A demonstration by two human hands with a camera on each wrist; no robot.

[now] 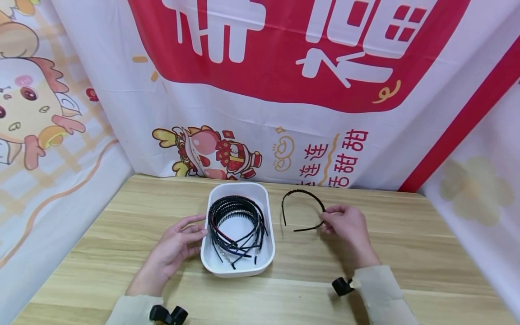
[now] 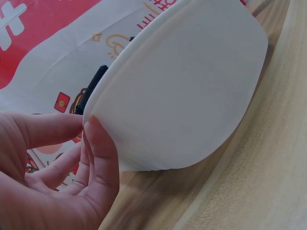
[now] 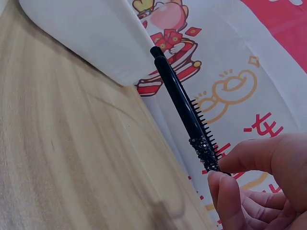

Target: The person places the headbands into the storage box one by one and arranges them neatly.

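My right hand (image 1: pixel 346 222) pinches a thin black headband (image 1: pixel 302 191) by one side between thumb and fingers, its open ends pointing left and toward me. In the right wrist view, the headband (image 3: pixel 180 100) shows small comb teeth and a glittery dark section by the fingertips. My left hand (image 1: pixel 174 246) is at the left side of a white plastic basket (image 1: pixel 237 272); in the left wrist view its fingertips touch the outer wall (image 2: pixel 187 91) close to the rim. Several black headbands (image 1: pixel 233 201) lie nested in the basket, their ends crossing toward me.
The basket stands on a wood-grain table (image 1: pixel 300 293). A printed cloth (image 1: pixel 260 95) with red and white patterns hangs behind the table's back edge, with more cloth at both sides. Small black cameras (image 1: pixel 342 286) sit at both wrists.
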